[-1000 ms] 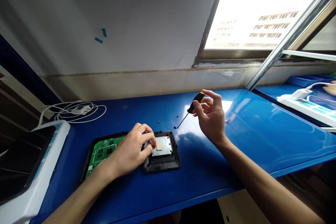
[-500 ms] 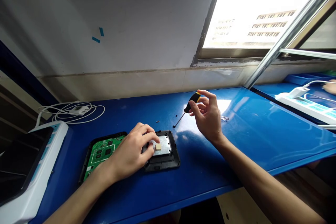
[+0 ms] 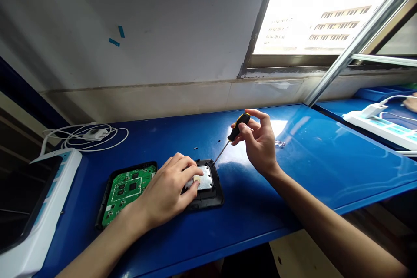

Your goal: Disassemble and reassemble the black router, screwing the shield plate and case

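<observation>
My right hand (image 3: 260, 141) is closed around the black-and-yellow handle of a screwdriver (image 3: 239, 127). The shaft slants down to the left, its tip at the far right corner of a black plastic cover (image 3: 208, 202). A silvery metal plate (image 3: 206, 179) is set in that cover, with a small beige pad (image 3: 196, 178) on it. My left hand (image 3: 172, 182) holds the cover down, thumb and forefinger bent over the plate beside the pad. Left of it lies a black casing with a green circuit board (image 3: 128, 189), partly behind my left forearm.
Small dark screws (image 3: 195, 148) and another tiny dark piece (image 3: 219, 140) lie beyond the cover. Coiled white cable (image 3: 94, 134) and a white power strip (image 3: 70, 178) are at the left. Thin metal pieces (image 3: 279, 143) lie right. Another person's hand (image 3: 411, 102) shows at the far right.
The screwdriver tip has moved from the table beyond the cover, where a dark bit was at it, down to the cover's far right corner. My left hand has slid slightly right over the plate.
</observation>
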`<state>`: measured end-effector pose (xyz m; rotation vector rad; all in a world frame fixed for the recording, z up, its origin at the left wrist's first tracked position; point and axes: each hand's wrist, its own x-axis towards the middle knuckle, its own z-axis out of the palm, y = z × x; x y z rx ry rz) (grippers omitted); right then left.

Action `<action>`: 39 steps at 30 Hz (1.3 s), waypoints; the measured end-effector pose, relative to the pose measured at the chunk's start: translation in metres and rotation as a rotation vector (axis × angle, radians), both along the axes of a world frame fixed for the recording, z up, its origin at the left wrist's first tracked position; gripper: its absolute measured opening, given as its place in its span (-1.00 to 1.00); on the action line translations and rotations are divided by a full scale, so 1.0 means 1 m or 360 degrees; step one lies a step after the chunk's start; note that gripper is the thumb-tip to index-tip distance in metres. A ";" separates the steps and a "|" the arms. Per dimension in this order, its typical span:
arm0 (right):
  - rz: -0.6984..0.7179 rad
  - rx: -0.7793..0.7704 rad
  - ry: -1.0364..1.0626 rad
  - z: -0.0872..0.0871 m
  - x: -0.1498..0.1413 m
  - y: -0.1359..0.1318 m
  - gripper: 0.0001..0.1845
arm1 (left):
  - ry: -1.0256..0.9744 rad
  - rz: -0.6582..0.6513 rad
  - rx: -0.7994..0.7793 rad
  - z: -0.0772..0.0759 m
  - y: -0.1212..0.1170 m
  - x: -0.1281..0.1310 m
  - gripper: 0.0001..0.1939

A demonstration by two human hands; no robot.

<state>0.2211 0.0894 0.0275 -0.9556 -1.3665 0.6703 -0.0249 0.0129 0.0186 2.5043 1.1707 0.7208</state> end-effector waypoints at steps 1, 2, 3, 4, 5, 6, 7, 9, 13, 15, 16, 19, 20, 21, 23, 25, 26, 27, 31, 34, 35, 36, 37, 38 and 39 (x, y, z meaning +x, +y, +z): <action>0.0013 -0.0016 0.0007 0.000 0.000 0.000 -0.58 | 0.0001 0.0012 0.0000 0.000 0.000 0.000 -0.82; 0.0030 -0.0030 0.0014 0.000 0.000 0.000 -0.58 | -0.0003 0.0029 0.0000 -0.001 0.000 0.000 -0.82; 0.0053 -0.0044 0.0024 0.000 0.000 0.000 -0.57 | -0.0010 0.0051 -0.0001 -0.001 0.000 0.001 -0.82; 0.0080 -0.0059 0.0036 0.000 -0.001 0.000 -0.57 | -0.0018 0.0075 -0.0004 0.000 0.000 0.001 -0.83; 0.0109 -0.0078 0.0050 0.000 -0.001 -0.001 -0.56 | -0.0028 0.0097 -0.0008 0.000 0.001 0.002 -0.83; 0.0138 -0.0098 0.0066 -0.001 -0.002 -0.001 -0.56 | -0.0038 0.0117 -0.0014 0.000 0.001 0.002 -0.84; 0.0167 -0.0120 0.0083 -0.001 -0.003 -0.002 -0.55 | -0.0043 0.0132 -0.0021 0.000 0.001 0.003 -0.84; 0.0215 -0.0157 0.0118 -0.003 -0.005 -0.003 -0.54 | -0.0053 0.0149 -0.0036 0.000 0.002 0.003 -0.85; 0.0295 -0.0202 0.0195 -0.006 -0.010 -0.004 -0.53 | -0.0081 0.0146 -0.0060 0.000 0.002 0.004 -0.87; 0.0326 -0.0206 0.0210 -0.008 -0.010 -0.005 -0.53 | -0.0091 0.0136 -0.0070 0.000 0.002 0.004 -0.89; 0.0335 -0.0204 0.0206 -0.008 -0.011 -0.005 -0.53 | -0.0091 0.0132 -0.0078 -0.001 0.002 0.004 -0.89; 0.0351 -0.0207 0.0197 -0.008 -0.011 -0.006 -0.54 | -0.0085 0.0116 -0.0098 -0.001 0.003 0.004 -0.90; 0.0356 -0.0212 0.0210 -0.007 -0.011 -0.006 -0.53 | -0.0085 0.0109 -0.0098 -0.001 0.003 0.004 -0.91; 0.0363 -0.0215 0.0227 -0.007 -0.012 -0.006 -0.52 | -0.0087 0.0099 -0.0091 -0.001 0.003 0.004 -0.91; 0.0382 -0.0218 0.0259 -0.007 -0.012 -0.007 -0.51 | -0.0085 0.0076 -0.0068 -0.001 0.003 0.004 -0.92; 0.0391 -0.0219 0.0265 -0.007 -0.013 -0.007 -0.52 | -0.0079 0.0059 -0.0048 -0.002 0.004 0.004 -0.93; 0.0392 -0.0218 0.0258 -0.007 -0.013 -0.007 -0.53 | -0.0076 0.0053 -0.0042 -0.002 0.004 0.004 -0.93; 0.0390 -0.0216 0.0249 -0.007 -0.013 -0.007 -0.54 | -0.0076 0.0050 -0.0037 -0.002 0.004 0.003 -0.93; 0.0388 -0.0217 0.0260 -0.006 -0.012 -0.007 -0.56 | -0.0105 0.0051 -0.0019 -0.006 0.005 0.002 -0.93; 0.0388 -0.0225 0.0291 -0.005 -0.012 -0.007 -0.57 | -0.0109 0.0062 -0.0025 -0.007 0.005 0.001 -0.93; 0.0386 -0.0224 0.0293 -0.005 -0.011 -0.007 -0.57 | -0.0107 0.0070 -0.0028 -0.007 0.005 0.002 -0.94; 0.0381 -0.0225 0.0293 -0.006 -0.011 -0.007 -0.58 | -0.0104 0.0076 -0.0034 -0.006 0.005 0.002 -0.95; 0.0376 -0.0225 0.0292 -0.006 -0.011 -0.007 -0.58 | -0.0103 0.0083 -0.0037 -0.006 0.005 0.002 -0.95; 0.0369 -0.0226 0.0292 -0.006 -0.010 -0.006 -0.58 | -0.0100 0.0087 -0.0040 -0.005 0.005 0.002 -0.94; 0.0362 -0.0228 0.0292 -0.006 -0.010 -0.005 -0.58 | -0.0096 0.0091 -0.0041 -0.004 0.005 0.002 -0.94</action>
